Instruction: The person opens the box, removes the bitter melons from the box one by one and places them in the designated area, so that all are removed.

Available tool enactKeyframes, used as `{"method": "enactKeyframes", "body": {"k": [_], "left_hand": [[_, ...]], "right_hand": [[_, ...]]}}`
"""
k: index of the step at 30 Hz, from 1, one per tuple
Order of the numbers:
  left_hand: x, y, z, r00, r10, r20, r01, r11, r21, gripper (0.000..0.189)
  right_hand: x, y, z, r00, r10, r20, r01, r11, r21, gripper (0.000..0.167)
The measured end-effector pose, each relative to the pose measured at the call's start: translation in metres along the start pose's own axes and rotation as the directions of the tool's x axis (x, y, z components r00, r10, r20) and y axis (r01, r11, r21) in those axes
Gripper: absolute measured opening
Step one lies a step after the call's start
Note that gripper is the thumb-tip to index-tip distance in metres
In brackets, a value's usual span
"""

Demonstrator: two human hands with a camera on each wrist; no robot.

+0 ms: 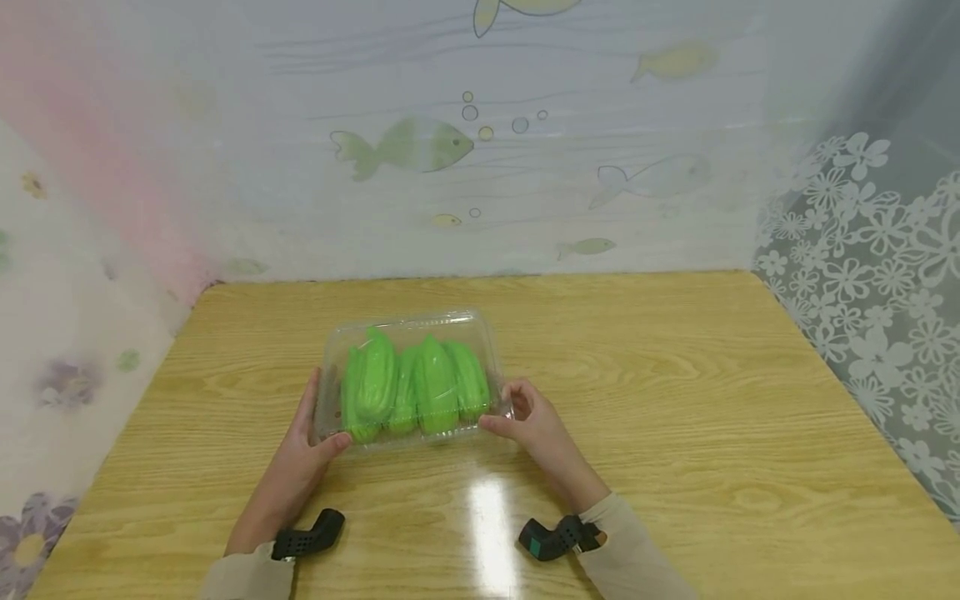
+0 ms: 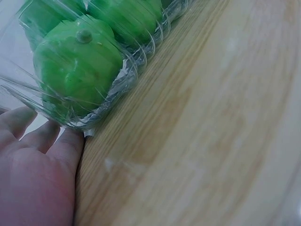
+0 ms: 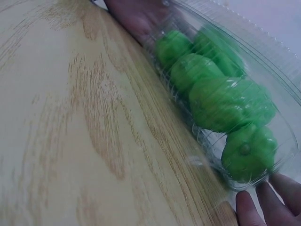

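A clear plastic clamshell box (image 1: 333,343) sits left of the table's middle, its lid down. Several bright green, ridged, gourd-shaped pieces (image 1: 437,387) lie side by side inside, some with a pointed tip. My left hand (image 1: 294,465) grips the box's left side, fingers along the wall and thumb at the front corner. At the right front corner, my right hand (image 1: 538,427) pinches the edge between thumb and fingers. Close up, the left wrist view has the left fingers (image 2: 68,146) right at the box's lower edge. The right fingers (image 3: 270,202) meet its end in the right wrist view.
The wood-grain table (image 1: 675,417) carries a bright light reflection near its front. Behind it stands a pale wall with fish drawings (image 1: 423,143). White flower patterns (image 1: 877,358) cover the right-hand panel. Black wrist devices (image 1: 309,536) are worn at both sleeves.
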State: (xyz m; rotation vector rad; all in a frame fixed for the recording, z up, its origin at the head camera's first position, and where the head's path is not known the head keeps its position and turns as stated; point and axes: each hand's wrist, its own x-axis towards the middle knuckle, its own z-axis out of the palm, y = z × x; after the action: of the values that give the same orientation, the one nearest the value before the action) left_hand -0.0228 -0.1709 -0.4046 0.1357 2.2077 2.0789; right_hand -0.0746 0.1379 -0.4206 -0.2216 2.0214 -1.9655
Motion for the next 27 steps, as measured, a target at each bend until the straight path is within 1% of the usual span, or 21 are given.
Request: {"method": "enactKeyframes", "body": {"k": [5, 8, 12, 16, 21, 24, 27], "left_hand": [[0.004, -0.003, -0.003, 1.000, 0.004, 0.005, -0.004, 1.000, 0.002, 0.089], [0.006, -0.005, -0.004, 1.000, -0.001, 0.010, 0.001, 1.000, 0.003, 0.089], [0.010, -0.007, -0.007, 1.000, -0.008, 0.010, 0.007, 1.000, 0.030, 0.088], [0.012, -0.007, -0.009, 1.000, -0.013, 0.003, 0.013, 0.998, 0.055, 0.088], [0.014, -0.008, -0.010, 1.000, -0.017, 0.003, 0.017, 0.999, 0.036, 0.088], [0.016, -0.009, -0.010, 1.000, -0.013, 0.006, 0.013, 1.000, 0.011, 0.088], [0.017, -0.009, -0.010, 1.000, -0.006, 0.020, 0.007, 0.999, -0.032, 0.088]], "right_hand": [[0.004, 0.004, 0.001, 1.000, -0.027, -0.015, 0.027, 1.000, -0.007, 0.043], [0.005, 0.005, 0.003, 0.999, -0.035, -0.014, 0.035, 0.999, 0.017, 0.042], [0.007, 0.004, 0.004, 0.999, -0.025, -0.025, 0.026, 0.999, 0.040, 0.041], [0.008, 0.003, 0.005, 0.999, -0.014, -0.043, 0.015, 0.999, 0.033, 0.041], [0.010, 0.002, 0.006, 0.998, -0.008, -0.062, 0.009, 1.000, 0.007, 0.041], [0.011, 0.003, 0.007, 0.996, 0.012, -0.092, -0.012, 1.000, -0.003, 0.039], [0.012, 0.005, 0.006, 0.993, 0.027, -0.112, -0.028, 1.000, -0.011, 0.037]]}}
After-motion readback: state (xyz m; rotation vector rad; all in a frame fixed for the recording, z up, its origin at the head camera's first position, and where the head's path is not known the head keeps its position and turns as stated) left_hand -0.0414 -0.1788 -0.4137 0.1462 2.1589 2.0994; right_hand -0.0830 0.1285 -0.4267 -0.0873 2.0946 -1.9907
